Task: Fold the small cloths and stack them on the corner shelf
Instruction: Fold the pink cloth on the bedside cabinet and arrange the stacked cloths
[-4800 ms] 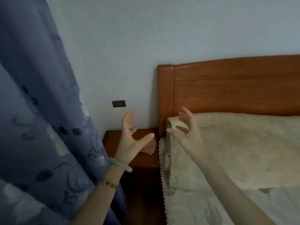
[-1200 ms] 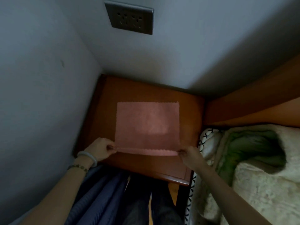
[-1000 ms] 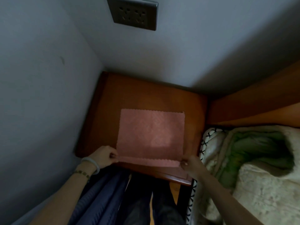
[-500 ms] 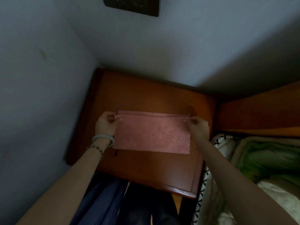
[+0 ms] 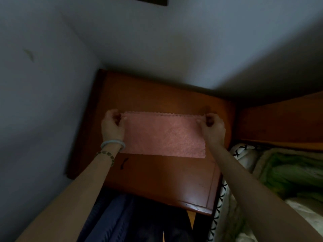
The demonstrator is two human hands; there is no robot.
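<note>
A: Where is the cloth laid?
B: On the corner shelf, which is set against the left wall and the back wall. The left hand is placed at the cloth's far left corner, the right hand at its far right.
A: And to the right?
B: The headboard and bedding are found beside the shelf.

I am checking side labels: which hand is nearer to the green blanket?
Right. The right hand pinches the pink cloth at its far corner, on the side toward the green blanket; the left hand pinches the opposite far corner, beside the wall.
</note>
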